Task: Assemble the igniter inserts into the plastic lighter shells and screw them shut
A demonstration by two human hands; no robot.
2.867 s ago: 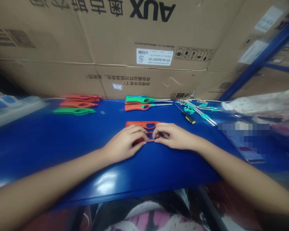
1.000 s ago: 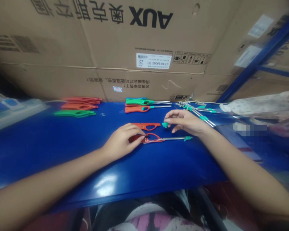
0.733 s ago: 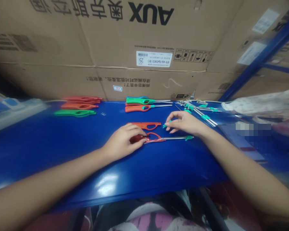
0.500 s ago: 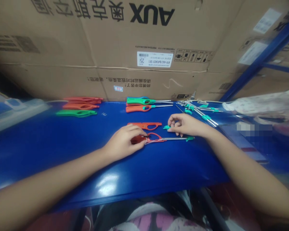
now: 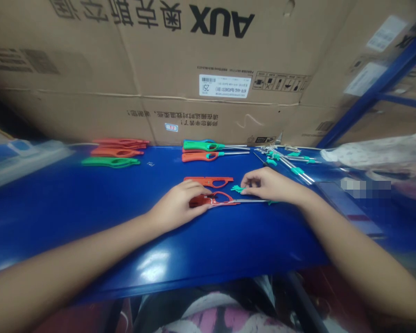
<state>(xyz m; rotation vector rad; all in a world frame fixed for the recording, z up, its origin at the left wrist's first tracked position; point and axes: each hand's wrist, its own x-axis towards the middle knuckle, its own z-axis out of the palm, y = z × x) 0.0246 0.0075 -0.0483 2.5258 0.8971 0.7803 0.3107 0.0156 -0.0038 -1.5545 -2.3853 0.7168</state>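
Note:
On the blue table (image 5: 90,203) lies an open red lighter half-shell (image 5: 217,199) with a metal rod (image 5: 253,201) running out to the right. My left hand (image 5: 178,206) is closed on the shell's left end, pressing it down. My right hand (image 5: 268,185) pinches a small teal plastic piece (image 5: 236,188) just above the rod, close to the shell's front. A second red half-shell (image 5: 208,181) lies flat just behind, untouched.
Assembled green and orange lighters (image 5: 208,151) lie at the back centre. Red, orange and green shells (image 5: 114,152) are stacked at back left. Loose rods with teal tips (image 5: 291,162) lie at back right. Large cardboard boxes (image 5: 194,69) wall the back. A plastic bag (image 5: 384,152) sits right.
My right hand came down and left with the teal piece, from above the table to the rod beside the shell. Earlier both hands were together on the shell. My left hand stayed put.

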